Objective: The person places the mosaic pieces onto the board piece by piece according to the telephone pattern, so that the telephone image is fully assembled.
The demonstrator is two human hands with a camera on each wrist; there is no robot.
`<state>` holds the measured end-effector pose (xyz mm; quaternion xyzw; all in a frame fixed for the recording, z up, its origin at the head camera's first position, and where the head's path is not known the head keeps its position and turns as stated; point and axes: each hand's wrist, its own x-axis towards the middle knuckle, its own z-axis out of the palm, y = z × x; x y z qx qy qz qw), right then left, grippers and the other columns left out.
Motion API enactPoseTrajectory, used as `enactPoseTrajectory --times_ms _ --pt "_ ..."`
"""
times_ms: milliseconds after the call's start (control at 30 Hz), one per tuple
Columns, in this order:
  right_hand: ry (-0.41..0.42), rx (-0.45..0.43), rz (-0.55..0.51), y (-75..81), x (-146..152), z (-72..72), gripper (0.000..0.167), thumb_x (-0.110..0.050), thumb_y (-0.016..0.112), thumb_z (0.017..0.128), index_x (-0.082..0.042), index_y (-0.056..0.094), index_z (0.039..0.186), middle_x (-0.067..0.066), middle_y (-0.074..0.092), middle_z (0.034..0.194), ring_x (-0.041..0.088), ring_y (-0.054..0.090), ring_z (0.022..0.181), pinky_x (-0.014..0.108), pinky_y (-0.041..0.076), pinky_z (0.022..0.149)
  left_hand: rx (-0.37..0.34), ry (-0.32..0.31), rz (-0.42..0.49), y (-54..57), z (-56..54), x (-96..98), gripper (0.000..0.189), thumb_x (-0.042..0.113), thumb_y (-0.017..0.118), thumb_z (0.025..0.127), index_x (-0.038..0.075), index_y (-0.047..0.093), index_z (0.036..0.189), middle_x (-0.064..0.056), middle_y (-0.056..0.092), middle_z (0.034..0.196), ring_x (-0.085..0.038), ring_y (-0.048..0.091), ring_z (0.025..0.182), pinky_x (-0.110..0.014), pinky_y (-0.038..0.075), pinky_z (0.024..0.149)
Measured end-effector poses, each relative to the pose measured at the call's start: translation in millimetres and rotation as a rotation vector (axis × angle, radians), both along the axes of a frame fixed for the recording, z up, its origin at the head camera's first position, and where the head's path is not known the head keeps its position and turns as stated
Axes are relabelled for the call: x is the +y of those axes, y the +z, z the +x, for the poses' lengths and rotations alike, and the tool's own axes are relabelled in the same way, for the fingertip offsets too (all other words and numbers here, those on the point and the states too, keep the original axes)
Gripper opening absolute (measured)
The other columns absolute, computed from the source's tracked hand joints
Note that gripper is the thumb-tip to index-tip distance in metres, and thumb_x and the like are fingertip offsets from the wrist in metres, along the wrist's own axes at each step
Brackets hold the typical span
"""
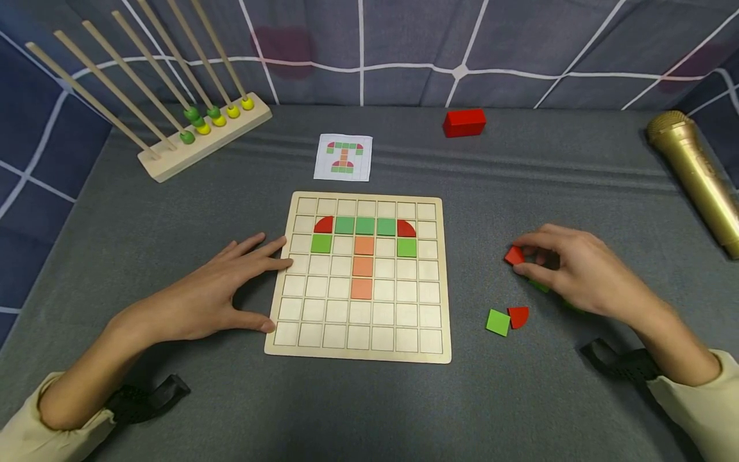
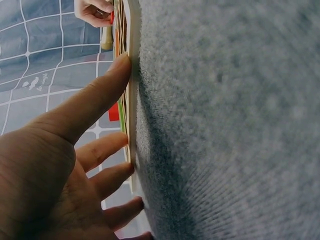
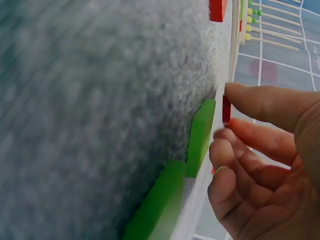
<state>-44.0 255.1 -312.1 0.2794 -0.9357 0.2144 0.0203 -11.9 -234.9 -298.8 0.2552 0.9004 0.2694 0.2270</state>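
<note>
My right hand (image 1: 571, 269) pinches a small red piece (image 1: 513, 255) between thumb and fingertips (image 3: 235, 95), lifted just off the grey cloth (image 1: 173, 256); the wrist view shows it as a thin red edge (image 3: 226, 110) held upright, with the other fingers curled loosely below. Green square pieces (image 3: 200, 137) lie flat on the cloth right under that hand, mostly hidden from the head view. Near them, toward me, a loose green square (image 1: 498, 322) and a red quarter-round (image 1: 519, 316) lie touching each other. My left hand (image 1: 219, 295) lies flat, fingers spread and straight, fingertips (image 2: 120, 67) against the left edge of the wooden grid board (image 1: 300, 346), thumb at its near corner. On the board: two red quarter-rounds and three green squares in the second row, a green square under each end, and three orange squares (image 1: 363, 267) in a column down the middle. Beyond the board lies a pattern card (image 1: 343, 157). Farther out: a red block (image 1: 464, 122), a rod-and-bead rack (image 1: 202, 138) at far left, a gold microphone (image 1: 695, 173) at far right.
</note>
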Motion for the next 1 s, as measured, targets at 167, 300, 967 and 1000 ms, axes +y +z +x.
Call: enactPoseTrajectory --times_ms 167,300,967,1000 --pt "0.026 -0.021 -0.035 2.9 -8 1.1 0.032 -0.003 0.084 0.075 -0.009 0.072 0.104 -0.011 0.059 0.082 0.002 0.051 0.070 0.016 0.038 0.059 0.001 -0.002 0.004 0.2 0.1 -0.2 0.091 0.057 0.077 0.076 0.012 0.045 0.148 -0.011 0.017 0.163 -0.043 0.006 0.147 -0.066 0.002 0.113" --pt "0.066 -0.053 -0.083 5.8 -21 2.0 0.030 -0.002 0.082 0.078 -0.009 0.072 0.105 -0.011 0.058 0.082 0.002 0.051 0.071 0.016 0.039 0.058 0.000 -0.002 0.007 0.5 0.1 -0.4 0.091 0.057 0.077 0.075 0.012 0.045 0.148 -0.011 0.017 0.163 -0.043 0.006 0.147 -0.066 0.002 0.113" --pt "0.238 -0.257 -0.106 20.0 -132 1.2 0.022 -0.007 0.073 0.085 -0.010 0.071 0.107 -0.008 0.056 0.081 0.010 0.052 0.072 0.028 0.044 0.063 -0.005 0.003 -0.017 0.9 0.0 -0.4 0.092 0.057 0.078 0.075 0.013 0.045 0.149 -0.009 0.017 0.163 -0.041 0.005 0.148 -0.065 0.002 0.113" --pt "0.249 -0.261 -0.103 19.3 -136 1.7 0.022 -0.006 0.073 0.085 -0.009 0.071 0.106 -0.008 0.056 0.080 0.011 0.052 0.072 0.028 0.045 0.063 -0.007 0.004 -0.021 0.8 -0.2 -0.2 0.092 0.057 0.078 0.075 0.014 0.045 0.149 -0.008 0.017 0.163 -0.041 0.004 0.148 -0.065 0.002 0.113"
